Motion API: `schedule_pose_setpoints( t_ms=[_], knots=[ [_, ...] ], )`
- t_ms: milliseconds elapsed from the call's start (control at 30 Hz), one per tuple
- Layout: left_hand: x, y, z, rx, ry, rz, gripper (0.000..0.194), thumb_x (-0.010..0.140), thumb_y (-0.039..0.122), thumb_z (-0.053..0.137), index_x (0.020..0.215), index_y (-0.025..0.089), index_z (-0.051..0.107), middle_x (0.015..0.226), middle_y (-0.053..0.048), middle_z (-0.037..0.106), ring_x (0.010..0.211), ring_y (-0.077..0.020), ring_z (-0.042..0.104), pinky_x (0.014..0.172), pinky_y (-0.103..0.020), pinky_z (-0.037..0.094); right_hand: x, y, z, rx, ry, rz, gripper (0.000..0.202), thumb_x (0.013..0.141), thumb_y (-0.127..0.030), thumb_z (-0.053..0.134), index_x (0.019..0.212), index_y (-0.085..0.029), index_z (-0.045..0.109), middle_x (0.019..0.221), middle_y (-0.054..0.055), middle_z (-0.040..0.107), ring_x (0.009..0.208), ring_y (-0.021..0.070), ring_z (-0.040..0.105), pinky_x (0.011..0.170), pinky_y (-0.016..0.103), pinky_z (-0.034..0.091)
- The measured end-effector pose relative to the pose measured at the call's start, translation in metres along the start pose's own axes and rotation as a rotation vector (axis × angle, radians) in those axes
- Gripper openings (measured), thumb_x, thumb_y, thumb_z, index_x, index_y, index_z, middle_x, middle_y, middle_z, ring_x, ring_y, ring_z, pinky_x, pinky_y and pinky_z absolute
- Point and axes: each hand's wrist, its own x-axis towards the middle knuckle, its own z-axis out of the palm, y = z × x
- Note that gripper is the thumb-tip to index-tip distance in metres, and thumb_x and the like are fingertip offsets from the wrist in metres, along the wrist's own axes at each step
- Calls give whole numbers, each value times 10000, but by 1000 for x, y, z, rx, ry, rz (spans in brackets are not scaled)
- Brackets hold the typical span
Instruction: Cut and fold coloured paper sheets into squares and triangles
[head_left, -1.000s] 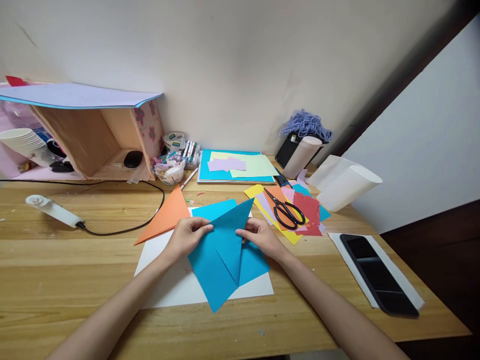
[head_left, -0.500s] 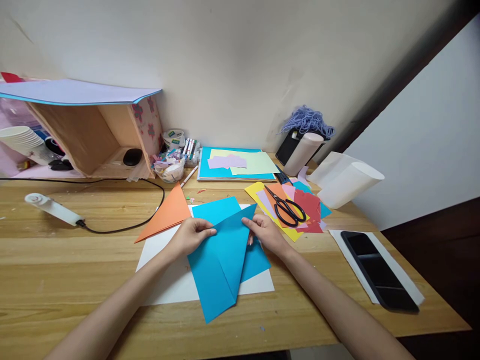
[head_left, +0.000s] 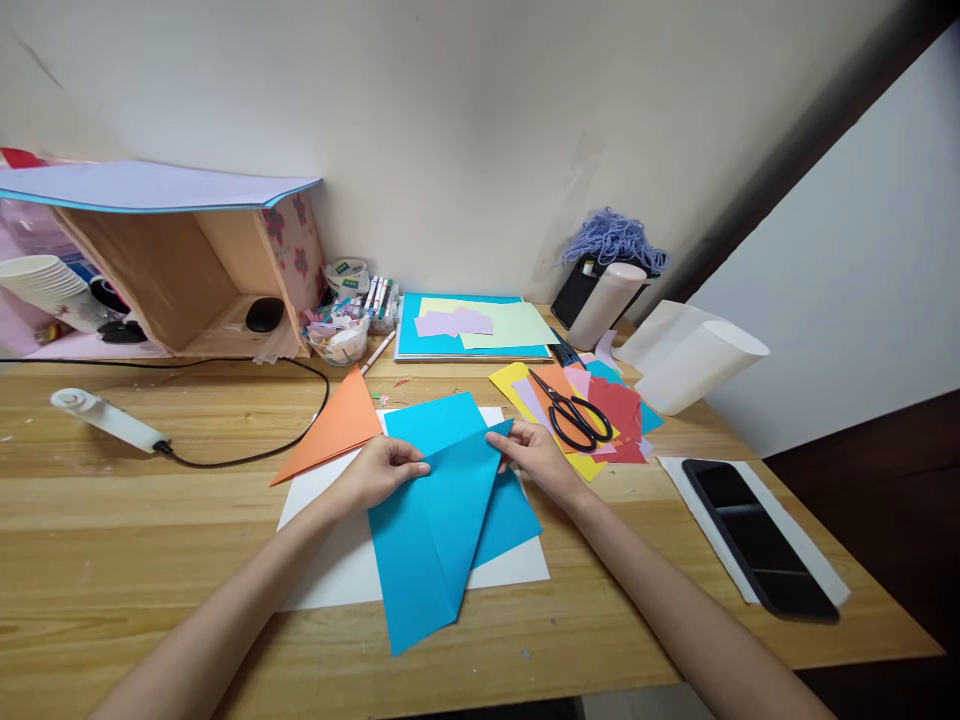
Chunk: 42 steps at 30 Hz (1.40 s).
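Both hands hold a folded sheet of blue paper [head_left: 420, 540] in front of me, tilted above the table. My left hand [head_left: 381, 472] pinches its upper left edge between thumb and fingers. At the upper right corner, my right hand [head_left: 534, 456] grips the folded flap, thumb on top. Beneath lies another blue sheet [head_left: 504, 525], resting on a white sheet [head_left: 330, 565]. An orange folded paper triangle [head_left: 337, 425] sits just left of the blue papers, beyond my left hand.
Black-handled scissors [head_left: 574, 415] lie on coloured paper scraps [head_left: 619, 410] to the right. A phone [head_left: 757, 540] rests at far right. On the left are a corded white device [head_left: 109, 418] and a wooden box [head_left: 172, 270]. A paper stack [head_left: 517, 335] stands by the wall.
The lower end of the held blue paper has swung a little to the left. Its upper right corner has dipped slightly, with my right hand still on it.
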Motion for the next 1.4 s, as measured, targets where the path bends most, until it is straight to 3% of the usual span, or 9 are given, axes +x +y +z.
schedule_pose_setpoints(
  t_ms=[100,333,433,533,633,800,1000,1167,1400],
  knots=[
    [0,0,0,8,-32,9,315,700,421,558,582,130,547,520,46,392,503,-79,299,467,-200,235,1,2,-3,1,14,-15,296,682,-438,636,642,-157,551,485,-23,586,441,106,556,442,195,418],
    [2,-2,-1,2,-68,27,333,710,431,550,563,134,516,522,49,358,503,-76,277,465,-203,222,2,6,-3,78,23,42,468,777,-553,439,534,-158,510,456,31,595,371,127,542,371,218,402],
    [1,-3,0,3,-37,18,330,704,435,556,582,128,545,530,42,386,508,-77,300,468,-201,235,1,1,-2,155,21,30,375,781,-512,468,752,-161,595,563,5,613,485,123,585,444,215,455],
    [1,-6,1,-32,-4,-26,336,686,453,571,647,120,589,543,35,428,501,-77,325,464,-197,249,-2,-2,1,142,-140,68,351,669,-414,653,907,-169,574,719,5,644,653,138,624,559,225,498],
    [3,-9,2,-71,23,-49,355,665,468,589,695,115,614,561,24,481,499,-80,360,466,-195,274,-3,1,5,35,-220,142,350,592,-391,717,763,-142,539,620,10,645,546,138,619,482,210,474],
    [4,-8,3,-67,31,-23,363,662,471,590,712,115,642,596,3,553,521,-92,420,478,-196,308,-1,5,8,11,-185,193,454,730,-576,475,555,-158,443,421,30,584,351,125,543,365,212,407],
    [3,-10,2,-101,55,-43,380,657,467,597,787,116,663,686,-36,629,576,-127,504,518,-220,377,-3,-2,4,28,-195,156,366,576,-404,717,747,-132,542,659,22,666,557,128,622,517,218,481],
    [4,-11,2,-94,91,-38,365,649,465,607,786,132,669,723,-36,651,614,-143,537,542,-227,399,-1,3,7,39,-185,197,399,703,-531,548,602,-161,441,462,9,598,416,123,577,424,218,451],
    [5,-7,3,-183,162,-56,387,621,472,632,777,118,643,713,-35,643,631,-148,544,559,-231,400,-4,3,10,82,-270,162,343,682,-472,610,700,-149,496,611,-8,598,562,118,594,552,234,476]
  ],
)
